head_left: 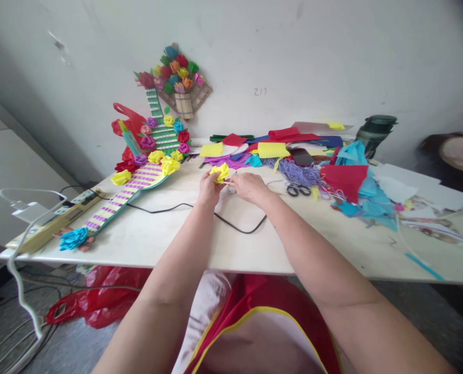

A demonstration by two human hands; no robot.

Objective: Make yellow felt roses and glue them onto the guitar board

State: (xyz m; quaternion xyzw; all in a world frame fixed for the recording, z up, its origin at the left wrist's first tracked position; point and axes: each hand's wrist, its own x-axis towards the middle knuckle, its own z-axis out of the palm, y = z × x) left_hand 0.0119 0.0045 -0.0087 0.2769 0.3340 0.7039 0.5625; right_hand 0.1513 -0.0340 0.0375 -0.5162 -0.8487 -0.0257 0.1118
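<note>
A yellow paper flower [220, 172] is gripped in my left hand [210, 188], above the middle of the table. My right hand [250, 186] pinches a thin pale stick or stem [227, 183] that runs from the flower's base; its far end is hidden by my fingers. To the left lies a guitar-shaped craft [128, 195] with purple strips, yellow paper flowers on its body and a blue one [74, 238] at the near end. Behind it stands a green guitar-shaped craft [163, 130] with several coloured paper flowers. Black-handled scissors [298, 190] lie right of my right hand.
Coloured paper sheets, purple yarn [297, 174] and a phone [302, 157] lie along the back right. A dark bottle [375, 135] stands behind blue paper [366, 192]. A black cable [239, 227] crosses the table from the power strip [60, 221]. A paper bouquet [180, 78] leans on the wall.
</note>
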